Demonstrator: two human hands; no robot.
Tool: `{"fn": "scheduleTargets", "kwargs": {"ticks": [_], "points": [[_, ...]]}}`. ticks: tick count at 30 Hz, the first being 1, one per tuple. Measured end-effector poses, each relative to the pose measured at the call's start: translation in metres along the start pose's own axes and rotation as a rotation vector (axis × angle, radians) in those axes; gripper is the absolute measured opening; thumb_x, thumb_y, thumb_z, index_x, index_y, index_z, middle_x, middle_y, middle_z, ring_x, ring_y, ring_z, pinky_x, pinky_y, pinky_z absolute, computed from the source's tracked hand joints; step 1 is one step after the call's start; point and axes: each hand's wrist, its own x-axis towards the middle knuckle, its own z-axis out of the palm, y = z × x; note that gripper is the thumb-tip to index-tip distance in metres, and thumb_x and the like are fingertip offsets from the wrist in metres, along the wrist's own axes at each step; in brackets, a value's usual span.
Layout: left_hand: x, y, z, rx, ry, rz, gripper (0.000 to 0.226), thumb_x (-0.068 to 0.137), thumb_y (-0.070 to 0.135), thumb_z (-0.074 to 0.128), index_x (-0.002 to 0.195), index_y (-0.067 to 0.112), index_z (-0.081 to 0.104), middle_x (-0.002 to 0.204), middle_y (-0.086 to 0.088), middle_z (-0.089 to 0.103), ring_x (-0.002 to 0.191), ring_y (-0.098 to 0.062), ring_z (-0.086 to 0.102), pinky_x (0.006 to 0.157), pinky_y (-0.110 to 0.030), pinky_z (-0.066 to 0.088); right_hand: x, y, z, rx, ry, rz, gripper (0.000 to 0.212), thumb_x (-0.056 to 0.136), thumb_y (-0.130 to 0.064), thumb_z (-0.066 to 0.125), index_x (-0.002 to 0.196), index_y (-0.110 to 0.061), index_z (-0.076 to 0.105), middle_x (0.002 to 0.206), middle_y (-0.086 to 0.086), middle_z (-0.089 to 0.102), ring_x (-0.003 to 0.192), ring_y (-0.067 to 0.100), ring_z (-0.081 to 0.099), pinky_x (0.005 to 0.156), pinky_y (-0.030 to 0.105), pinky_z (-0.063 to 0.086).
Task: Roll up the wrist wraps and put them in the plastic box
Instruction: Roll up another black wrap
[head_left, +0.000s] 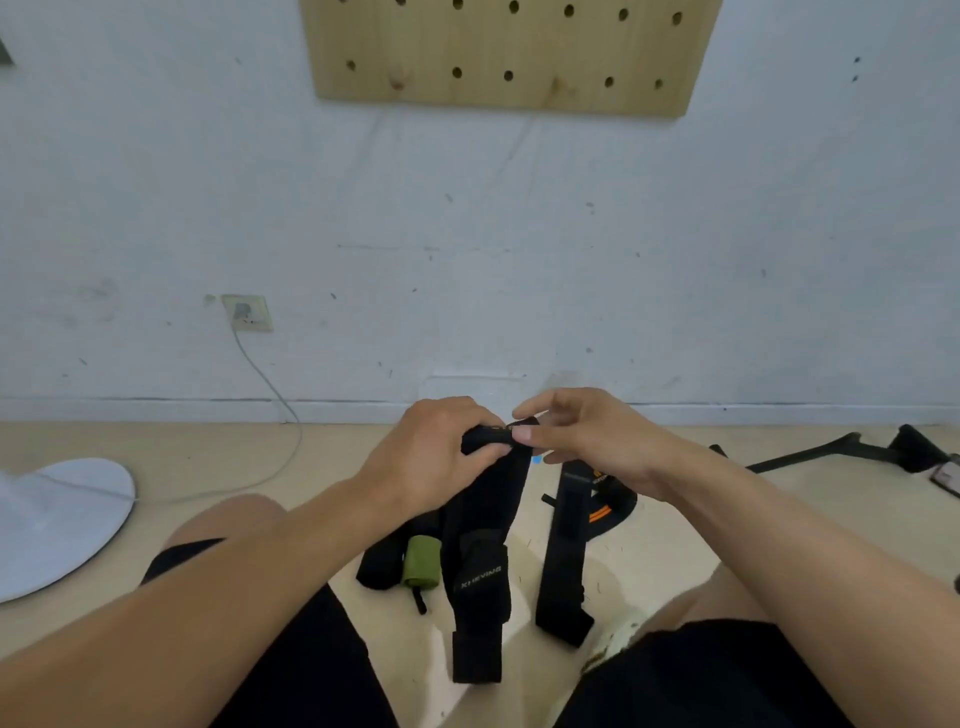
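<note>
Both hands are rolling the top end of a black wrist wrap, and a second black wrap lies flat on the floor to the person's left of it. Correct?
Not quite. The head view shows both the left hand and right hand rolling the black wrist wrap, but the second wrap lies to its right, not left.

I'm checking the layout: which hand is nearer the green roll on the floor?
Left. The left hand is above the green roll, slightly beyond it; the right hand is farther right. Both grip the wrist wrap.
</note>
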Motion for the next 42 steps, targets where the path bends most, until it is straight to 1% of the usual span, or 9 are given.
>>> {"fn": "scheduleTargets", "kwargs": {"ticks": [6, 11, 14, 21, 26, 29, 32, 37, 42], "points": [[0.023, -0.029, 0.02, -0.136, -0.038, -0.203, 0.012, 0.091, 0.033, 0.079, 0.101, 0.028, 0.077, 0.078, 0.018, 0.068, 0.074, 0.0, 0.063, 0.063, -0.013, 0.045, 0.047, 0.031, 0.006, -0.118, 0.075, -0.087, 0.013, 0.088, -0.033, 0.082, 0.099, -0.031, 0.077, 0.094, -0.006, 0.079, 0.094, 0.01, 0.073, 0.094, 0.03, 0.054], [0.024, -0.061, 0.054, -0.231, -0.101, -0.368, 0.019, 0.083, 0.032, 0.087, 0.093, 0.032, 0.07, 0.079, 0.018, 0.07, 0.075, 0.003, 0.064, 0.065, -0.011, 0.047, 0.076, 0.064, 0.024, -0.104, 0.093, -0.042, 0.007, 0.095, -0.031, 0.073, 0.092, -0.024, 0.074, 0.075, -0.011, 0.068, 0.068, -0.004, 0.061, 0.065, 0.008, 0.044], [0.03, -0.074, 0.069, -0.309, -0.076, -0.439, 0.027, 0.077, 0.03, 0.092, 0.082, 0.034, 0.066, 0.073, 0.023, 0.069, 0.069, 0.004, 0.063, 0.062, -0.009, 0.045, 0.092, 0.076, 0.031, -0.092, 0.092, -0.032, 0.012, 0.098, -0.029, 0.07, 0.099, -0.019, 0.075, 0.087, -0.002, 0.075, 0.083, 0.01, 0.07, 0.077, 0.02, 0.05], [0.054, -0.086, 0.07, -0.262, -0.099, -0.387, 0.046, 0.064, 0.047, 0.096, 0.079, 0.029, 0.056, 0.068, 0.01, 0.066, 0.063, -0.005, 0.061, 0.056, -0.019, 0.046, 0.108, 0.083, 0.029, 0.074, 0.198, -0.095, 0.018, 0.095, -0.022, 0.074, 0.113, -0.022, 0.071, 0.067, -0.009, 0.062, 0.06, 0.001, 0.055, 0.06, 0.01, 0.043], [0.054, -0.089, 0.07, -0.074, -0.164, -0.293, 0.06, 0.068, 0.063, 0.086, 0.103, 0.035, 0.047, 0.069, 0.008, 0.061, 0.064, -0.007, 0.056, 0.057, -0.021, 0.04, 0.11, 0.086, 0.035, 0.105, 0.237, -0.06, 0.016, 0.097, -0.026, 0.071, 0.109, -0.025, 0.061, 0.066, 0.013, 0.064, 0.059, 0.015, 0.055, 0.062, 0.02, 0.045], [0.051, -0.092, 0.071, 0.021, -0.192, -0.207, 0.055, 0.069, 0.067, 0.082, 0.106, 0.032, 0.058, 0.089, 0.014, 0.057, 0.077, -0.006, 0.051, 0.066, -0.014, 0.038, 0.109, 0.089, 0.038, 0.19, 0.312, 0.009, 0.008, 0.097, -0.028, 0.071, 0.1, -0.024, 0.066, 0.071, 0.029, 0.06, 0.063, 0.03, 0.05, 0.066, 0.037, 0.042], [0.047, -0.098, 0.072, 0.016, -0.21, -0.18, 0.049, 0.072, 0.062, 0.082, 0.103, 0.027, 0.068, 0.09, 0.014, 0.057, 0.081, -0.004, 0.049, 0.068, -0.014, 0.036, 0.105, 0.091, 0.038, 0.163, 0.292, 0.065, 0.007, 0.098, -0.029, 0.07, 0.095, -0.024, 0.073, 0.056, 0.007, 0.046, 0.053, 0.019, 0.037, 0.062, 0.029, 0.039], [0.043, -0.102, 0.068, -0.1, -0.229, -0.308, 0.033, 0.077, 0.055, 0.084, 0.092, 0.027, 0.075, 0.081, 0.011, 0.069, 0.077, -0.008, 0.061, 0.069, -0.029, 0.049, 0.097, 0.084, 0.036, 0.08, 0.143, 0.049, 0.017, 0.091, -0.036, 0.077, 0.108, -0.033, 0.077, 0.093, 0.013, 0.074, 0.087, 0.015, 0.073, 0.085, 0.019, 0.051], [0.038, -0.101, 0.065, -0.274, -0.267, -0.402, 0.019, 0.08, 0.045, 0.086, 0.088, 0.029, 0.079, 0.07, 0.01, 0.07, 0.067, -0.004, 0.064, 0.055, -0.016, 0.046, 0.098, 0.081, 0.028, 0.014, 0.12, 0.054, 0.021, 0.08, -0.037, 0.084, 0.101, -0.035, 0.08, 0.085, -0.005, 0.066, 0.075, -0.003, 0.061, 0.054, 0.004, 0.04]]}}
